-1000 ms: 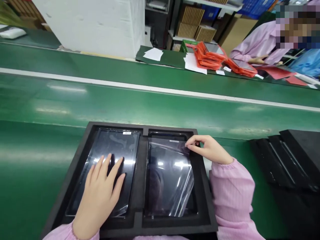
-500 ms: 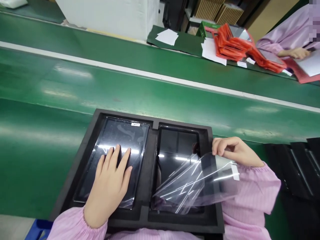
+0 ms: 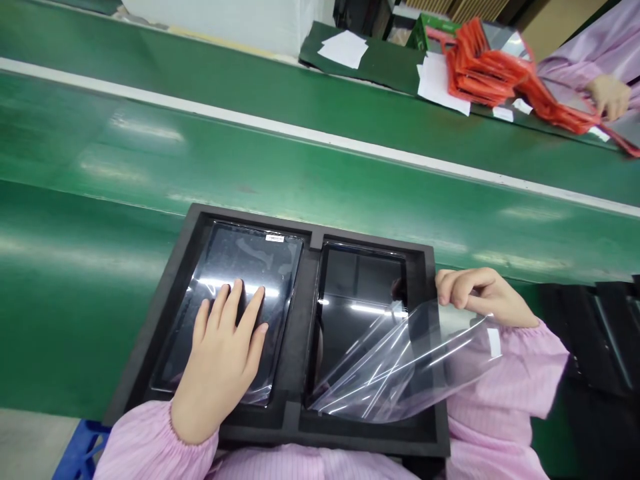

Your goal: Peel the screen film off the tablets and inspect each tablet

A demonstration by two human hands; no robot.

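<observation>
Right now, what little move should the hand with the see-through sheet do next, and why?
Probably the right hand should gently draw the clear film outward, away from the right-hand tablet. It pinches the film's edge, and the tablet's upper screen is uncovered, but the film's lower-left corner seems to touch the tablet.

Black tray (image 3: 300, 313) on the green desk (image 3: 75, 300), 2 wells. Left well: 1 dark tablet (image 3: 255, 260), face up, glossy, white label (image 3: 275, 238) top right. Right well: 1 black tablet (image 3: 360, 280), face up, upper screen looks bare. Clear film (image 3: 425, 360) skewed over its lower part, bunched at lower left, far end raised past the tray's right edge, white tab (image 3: 494, 343) there.
</observation>
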